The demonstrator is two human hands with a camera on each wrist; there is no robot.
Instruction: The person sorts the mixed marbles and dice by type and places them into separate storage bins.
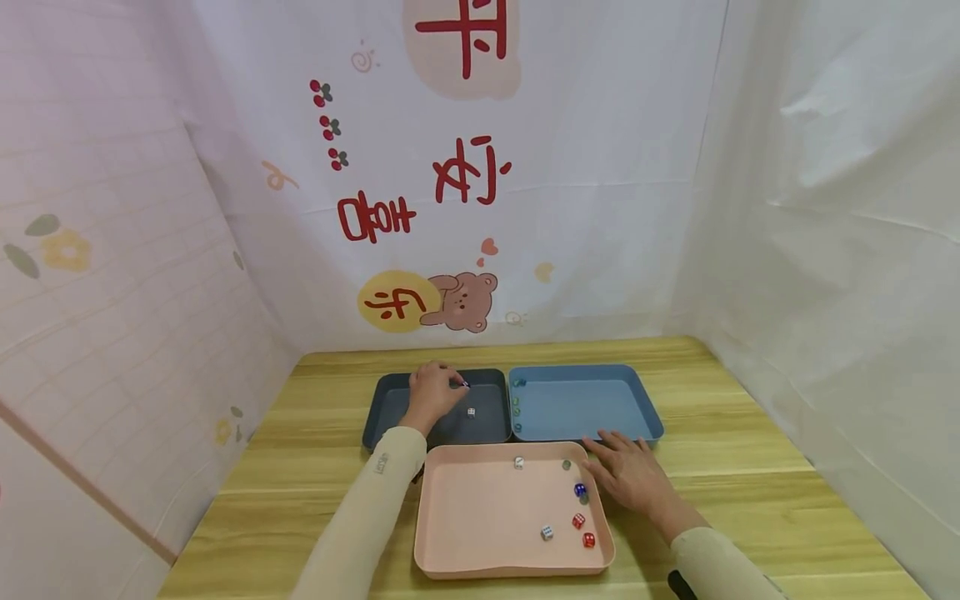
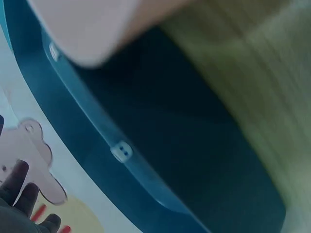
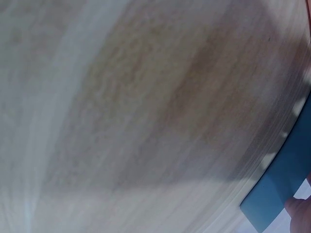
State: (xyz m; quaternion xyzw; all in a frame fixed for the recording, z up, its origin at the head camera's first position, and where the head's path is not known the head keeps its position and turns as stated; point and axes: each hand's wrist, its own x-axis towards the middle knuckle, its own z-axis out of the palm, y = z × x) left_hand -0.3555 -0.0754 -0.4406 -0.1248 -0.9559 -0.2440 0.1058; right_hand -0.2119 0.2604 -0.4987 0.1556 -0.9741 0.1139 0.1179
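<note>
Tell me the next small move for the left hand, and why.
Probably lower and release the small blue piece into the dark tray: the left hand seems to pinch it above that tray, where a white die already lies.

Matt plastic over wood grain
The pink tray (image 1: 480,521) looked smooth matt plastic, the light blue tray (image 1: 585,404) beyond it likewise; the table (image 1: 277,483) beneath it looked wood-grained.
</note>
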